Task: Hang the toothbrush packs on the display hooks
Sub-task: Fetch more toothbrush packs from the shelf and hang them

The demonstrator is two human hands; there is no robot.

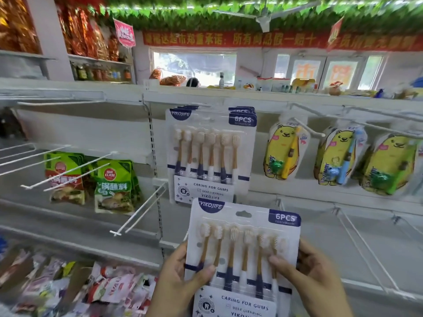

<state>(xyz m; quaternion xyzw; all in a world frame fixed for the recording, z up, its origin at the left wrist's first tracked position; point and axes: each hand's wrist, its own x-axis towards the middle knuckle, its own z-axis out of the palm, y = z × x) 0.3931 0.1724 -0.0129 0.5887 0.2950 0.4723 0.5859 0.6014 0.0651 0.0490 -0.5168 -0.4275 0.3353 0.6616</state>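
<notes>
Straight ahead, a white shop shelving unit (91, 124) carries wire display hooks (68, 170). Several six-brush toothbrush packs (210, 154) already hang at its centre, with yellow bear-print children's packs (286, 154) to their right. Lower, one more toothbrush pack (242, 255) is held upright: left hand (180, 280) and right hand (315, 277) clamp its side edges, thumbs pressed on the front.

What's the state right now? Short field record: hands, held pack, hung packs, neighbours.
left hand: grips held pack's left edge
right hand: grips its right edge
held pack: upright, below the hung stack, hang hole free
hung packs: several on one hook
bear packs: hanging to the right
green sachets: hanging to the left
</notes>
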